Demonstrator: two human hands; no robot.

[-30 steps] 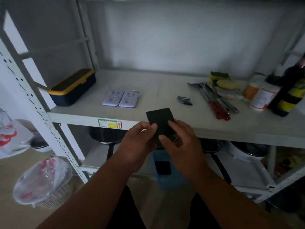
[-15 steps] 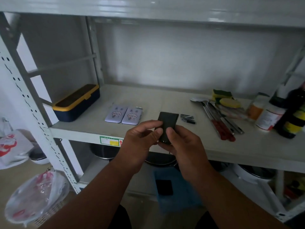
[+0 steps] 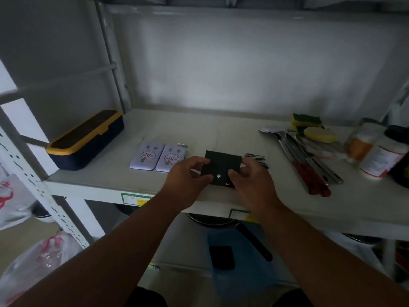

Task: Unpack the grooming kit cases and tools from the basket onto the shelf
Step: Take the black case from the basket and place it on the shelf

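Below the shelf edge, nearest the camera, a blue basket (image 3: 243,269) sits on the lower level with one black case (image 3: 222,257) lying in it; a black pan handle (image 3: 253,242) slants over its upper right corner. At far left, plastic bags (image 3: 33,262) hang beside the white upright.

Over the front of the shelf (image 3: 110,180), both forearms reach in and the two hands meet on an open case (image 3: 221,168), black and spread flat just above the shelf surface; whether it touches the shelf cannot be told. The left hand (image 3: 188,180) pinches its left edge, thumb and curled fingers (image 3: 200,161) closed on the case. The right hand (image 3: 254,180) grips its right edge the same way, thumb on the lower corner near a small shiny snap.

Just behind the right hand lies a small clutch of metal tools (image 3: 256,159). Left of the case, two pale tins (image 3: 158,159) printed with a cartoon rabbit lie side by side, touching. Farther left stands a navy box (image 3: 86,140) with a yellow rim.

To the right, red-handled utensils (image 3: 309,165) and spoons lie fanned toward the back, with sponges (image 3: 309,127) behind them. Bottles and jars (image 3: 380,156) crowd the right end.
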